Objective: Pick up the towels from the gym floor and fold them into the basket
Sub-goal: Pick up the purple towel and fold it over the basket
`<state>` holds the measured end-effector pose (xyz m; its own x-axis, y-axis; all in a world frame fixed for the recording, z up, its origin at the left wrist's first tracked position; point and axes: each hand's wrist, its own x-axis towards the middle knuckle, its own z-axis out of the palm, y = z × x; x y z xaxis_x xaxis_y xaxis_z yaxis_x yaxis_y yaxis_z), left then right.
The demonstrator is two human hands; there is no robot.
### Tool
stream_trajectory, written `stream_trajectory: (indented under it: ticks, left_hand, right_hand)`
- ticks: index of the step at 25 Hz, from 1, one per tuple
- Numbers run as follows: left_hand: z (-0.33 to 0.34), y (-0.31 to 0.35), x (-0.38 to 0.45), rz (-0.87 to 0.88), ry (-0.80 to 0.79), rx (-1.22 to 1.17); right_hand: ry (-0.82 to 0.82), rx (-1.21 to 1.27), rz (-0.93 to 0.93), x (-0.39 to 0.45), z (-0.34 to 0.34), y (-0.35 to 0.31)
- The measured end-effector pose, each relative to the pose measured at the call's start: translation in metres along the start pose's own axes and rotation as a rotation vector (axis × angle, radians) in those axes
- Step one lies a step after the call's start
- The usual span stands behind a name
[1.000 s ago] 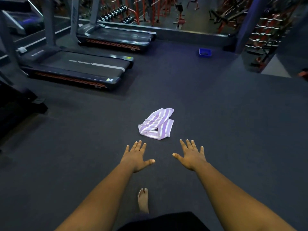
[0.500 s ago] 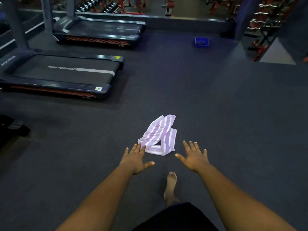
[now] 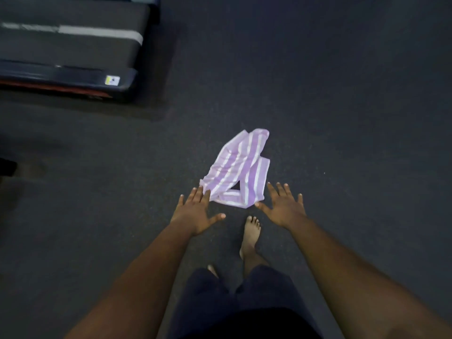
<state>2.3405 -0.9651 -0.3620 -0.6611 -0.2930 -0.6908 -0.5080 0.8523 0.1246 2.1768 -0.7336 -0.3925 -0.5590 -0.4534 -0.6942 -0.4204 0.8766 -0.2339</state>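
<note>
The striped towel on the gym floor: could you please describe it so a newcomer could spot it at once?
Start at the black treadmill at the upper left, then look down and right across the dark rubber gym floor. The crumpled lilac-and-white striped cloth towel lies there, just beyond the open left hand and right hand. It is the only pale, patterned thing on the floor.

The view has tipped down and drawn nearer the crumpled purple-and-white striped cloth towel: only one black treadmill's end now shows, the blue basket gone from sight. Both outspread hands have closed on the towel, left hand overlapping its near corner, right hand just beside it. A bare foot has stepped up just short of the towel.
</note>
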Motion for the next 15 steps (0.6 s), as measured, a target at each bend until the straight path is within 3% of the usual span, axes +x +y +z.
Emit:
stream_trajectory:
  ticks: [8, 15]
  left_hand:
    - [0.091, -0.025, 0.230, 0.043, -0.208, -0.023]
    - [0.219, -0.073, 0.409, 0.076, -0.320, 0.034]
  right_hand:
    - [-0.185, 0.019, 0.058, 0.208, 0.102, 0.025]
    - [-0.159, -0.062, 0.130, 0.385, 0.233, 0.065]
